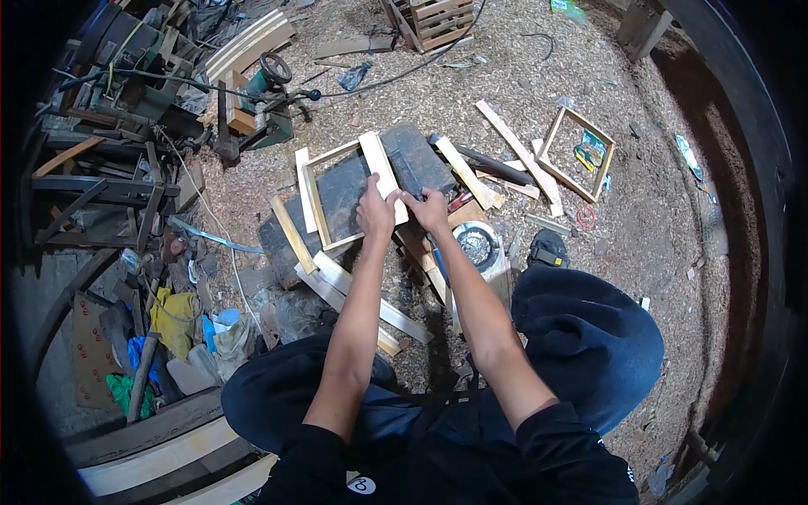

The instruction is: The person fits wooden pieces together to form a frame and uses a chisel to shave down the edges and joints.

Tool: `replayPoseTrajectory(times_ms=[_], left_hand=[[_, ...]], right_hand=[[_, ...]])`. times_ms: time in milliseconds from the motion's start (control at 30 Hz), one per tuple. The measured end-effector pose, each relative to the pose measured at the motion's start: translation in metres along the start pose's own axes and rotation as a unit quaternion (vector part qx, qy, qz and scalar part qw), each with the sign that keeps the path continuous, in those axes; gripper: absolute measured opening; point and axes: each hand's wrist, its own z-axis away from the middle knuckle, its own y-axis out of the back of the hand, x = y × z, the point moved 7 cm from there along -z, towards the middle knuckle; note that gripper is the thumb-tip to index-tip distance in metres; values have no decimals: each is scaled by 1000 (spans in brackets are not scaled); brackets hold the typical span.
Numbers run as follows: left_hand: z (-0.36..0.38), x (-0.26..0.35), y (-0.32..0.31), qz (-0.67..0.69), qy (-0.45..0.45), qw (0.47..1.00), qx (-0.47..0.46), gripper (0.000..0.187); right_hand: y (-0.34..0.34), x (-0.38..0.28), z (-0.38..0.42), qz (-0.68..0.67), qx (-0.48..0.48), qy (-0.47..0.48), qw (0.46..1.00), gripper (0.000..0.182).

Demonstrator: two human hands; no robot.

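Observation:
A rectangular wooden frame [313, 195] lies on a dark, worn block [337, 181], with a pale wooden slat [378, 160] along its right side. My left hand [376, 208] is closed on the slat's lower part. Close beside it, my right hand [427, 209] has its fingers curled at the slat's right edge, thumb toward my left hand. A narrow blue piece [438, 259] shows below the right hand; whether the hand holds it is hidden. Loose wooden strips [292, 236] lie against the block's left side.
A round bowl [475, 246] of small pieces stands right of the block. Another wooden frame [576, 154] lies on the shavings-covered ground at right. Machinery with a handwheel [275, 68] and a slatted crate [440, 21] stand farther off. Scrap and a yellow cloth [174, 324] lie left.

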Motion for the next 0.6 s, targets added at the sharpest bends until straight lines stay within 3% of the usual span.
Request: replayPoseTrajectory(times_ms=[300,367,433,500,600], left_hand=[[1,-5,11,-70,15,995,-65,57],[-3,-6,10,-88,18,994,-64,58],[-4,-1,11,-129,2,990,-58,59],[-8,0,11,-145,-17,988,-45,60],[-16,10,2,-238,-132,961,-51,60]], right_hand=[[2,-7,3,-12,-9,11,1000,50],[6,-10,4,41,16,17,999,55],[4,-7,3,24,-3,13,1000,56],[2,-9,4,3,4,28,1000,45],[3,-11,4,5,0,37,999,43]])
